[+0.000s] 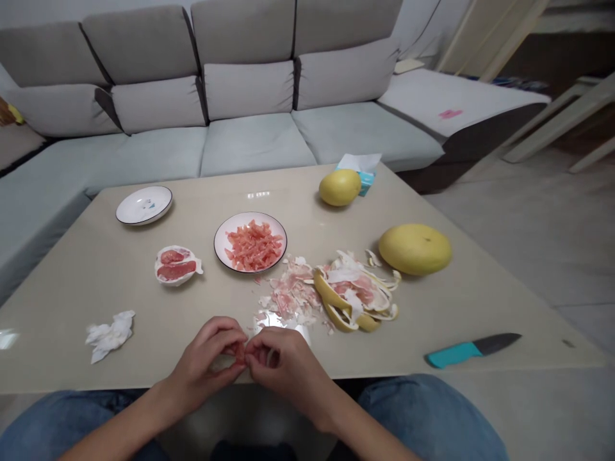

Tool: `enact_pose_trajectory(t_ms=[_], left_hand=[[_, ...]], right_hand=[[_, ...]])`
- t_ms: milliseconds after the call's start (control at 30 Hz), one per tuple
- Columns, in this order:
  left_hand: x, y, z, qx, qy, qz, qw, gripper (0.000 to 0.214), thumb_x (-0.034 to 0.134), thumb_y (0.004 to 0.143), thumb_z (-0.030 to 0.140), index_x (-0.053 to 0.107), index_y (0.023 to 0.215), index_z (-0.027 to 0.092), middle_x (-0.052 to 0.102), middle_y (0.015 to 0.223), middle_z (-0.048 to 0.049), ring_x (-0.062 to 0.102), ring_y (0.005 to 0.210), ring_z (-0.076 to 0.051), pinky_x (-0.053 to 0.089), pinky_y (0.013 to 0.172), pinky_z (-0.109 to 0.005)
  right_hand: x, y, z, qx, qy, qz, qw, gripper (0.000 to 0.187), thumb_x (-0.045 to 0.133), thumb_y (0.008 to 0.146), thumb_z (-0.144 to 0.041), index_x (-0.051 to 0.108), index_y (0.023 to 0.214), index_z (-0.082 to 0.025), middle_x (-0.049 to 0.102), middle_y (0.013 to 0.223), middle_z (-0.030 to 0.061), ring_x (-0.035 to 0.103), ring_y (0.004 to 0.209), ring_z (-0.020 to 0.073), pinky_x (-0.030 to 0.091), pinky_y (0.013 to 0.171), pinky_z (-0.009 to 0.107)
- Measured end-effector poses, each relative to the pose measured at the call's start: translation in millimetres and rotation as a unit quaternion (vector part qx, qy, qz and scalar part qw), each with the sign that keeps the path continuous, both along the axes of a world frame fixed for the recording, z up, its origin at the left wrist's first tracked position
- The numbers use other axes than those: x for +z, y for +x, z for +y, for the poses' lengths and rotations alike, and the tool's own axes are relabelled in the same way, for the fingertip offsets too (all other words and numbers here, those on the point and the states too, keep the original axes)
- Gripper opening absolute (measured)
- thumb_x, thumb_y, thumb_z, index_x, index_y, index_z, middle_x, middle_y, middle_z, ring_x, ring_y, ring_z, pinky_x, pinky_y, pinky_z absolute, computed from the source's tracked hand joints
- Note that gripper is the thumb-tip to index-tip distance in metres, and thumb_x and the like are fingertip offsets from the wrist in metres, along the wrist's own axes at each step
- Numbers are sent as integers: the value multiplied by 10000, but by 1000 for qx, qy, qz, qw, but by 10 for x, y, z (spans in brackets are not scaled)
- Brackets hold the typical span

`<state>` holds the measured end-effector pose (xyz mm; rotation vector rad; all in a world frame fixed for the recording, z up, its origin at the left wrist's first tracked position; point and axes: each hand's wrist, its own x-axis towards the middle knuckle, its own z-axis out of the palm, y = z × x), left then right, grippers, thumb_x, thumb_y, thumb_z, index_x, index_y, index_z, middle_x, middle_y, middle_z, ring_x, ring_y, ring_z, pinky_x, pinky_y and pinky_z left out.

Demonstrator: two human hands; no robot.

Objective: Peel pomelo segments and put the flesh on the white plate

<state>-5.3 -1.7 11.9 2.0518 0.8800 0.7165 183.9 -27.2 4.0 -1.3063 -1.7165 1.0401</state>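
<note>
My left hand [206, 365] and my right hand [281, 365] meet at the near edge of the table, fingers pinched together on a small pink piece of pomelo flesh [240, 351]. Just beyond them lies a heap of white membrane scraps [288, 298] and yellow pomelo peel [355, 298]. A white plate [221, 246] holding several pink pomelo pieces sits behind the heap. To its left lies a partly peeled pomelo chunk [175, 264].
Two whole yellow pomelos [416, 248] [339, 187] rest on the right of the beige table [72, 282]. A teal-handled knife [471, 349] lies near the right front edge. An empty white dish [144, 205], a crumpled tissue [110, 334] and a tissue pack [368, 169] are also there. A grey sofa [250, 96] stands behind.
</note>
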Motion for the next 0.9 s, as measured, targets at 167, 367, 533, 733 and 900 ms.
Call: enact_pose_trajectory(t_ms=[167,367,533,733,900], left_hand=[[20,20,-8,-4,-89,-30,996,297,653,801,131,624,1057,278,533,1081,-74,569,1014,-209,549,831,-303],[103,61,21,44,-376,-204,903,315,711,782,249,607,1079,245,509,1229,-83,557,1101,-242,504,908,-367],[142,80,56,75,-553,-247,792,338,538,913,349,583,1189,159,645,1087,-137,624,992,-244,496,911,-466],[72,33,81,87,-577,-251,772,327,628,869,277,634,1160,129,690,1009,-119,661,920,-203,518,885,-375],[61,-15,100,91,-571,-258,774,332,654,853,267,640,1160,143,704,992,-106,672,919,-188,528,867,-332]], right_hand=[[7,-43,7,-41,37,-43,998,134,573,685,-77,641,651,-187,586,565,-16,503,509,110,363,491,207],[-48,-44,32,-57,131,-58,988,129,537,680,-70,578,660,-191,560,570,-17,494,523,113,359,514,214],[-128,-62,19,-40,197,-78,976,120,515,747,-93,556,703,-197,577,607,-9,502,557,122,375,548,227],[-93,-33,28,-8,175,-51,983,109,517,820,-126,589,793,-204,619,691,8,541,627,131,412,596,232],[-23,-5,23,-9,145,-31,989,95,540,818,-126,595,799,-201,586,669,-4,528,613,127,409,583,237]])
